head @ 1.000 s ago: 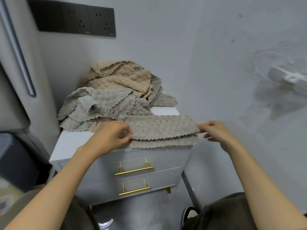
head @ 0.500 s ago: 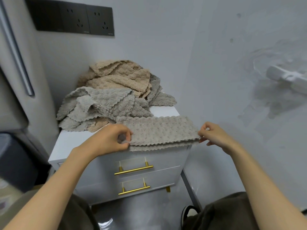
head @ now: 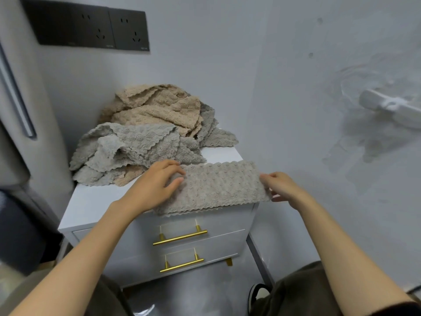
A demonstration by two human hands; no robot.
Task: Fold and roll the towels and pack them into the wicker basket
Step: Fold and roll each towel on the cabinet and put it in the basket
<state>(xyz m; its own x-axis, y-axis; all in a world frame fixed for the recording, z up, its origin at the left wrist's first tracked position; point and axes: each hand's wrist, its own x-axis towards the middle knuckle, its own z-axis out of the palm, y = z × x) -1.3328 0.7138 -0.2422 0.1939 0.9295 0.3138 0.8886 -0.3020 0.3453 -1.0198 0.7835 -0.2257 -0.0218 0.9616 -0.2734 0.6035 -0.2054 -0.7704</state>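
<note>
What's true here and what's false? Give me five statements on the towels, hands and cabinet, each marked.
1. The folded grey towel lies along the front edge of the white cabinet. True.
2. The right hand pinches that towel's right end. True.
3. The left hand is raised clear of it. False: it rests on the towel's left end.
4. A wicker basket stands on the cabinet. False: none is in view; a pile of loose towels lies at the back.
5. There are two gold drawer handles. True.

The left hand (head: 157,185) has released its pinch and now rests on the folded towel (head: 223,185).
</note>
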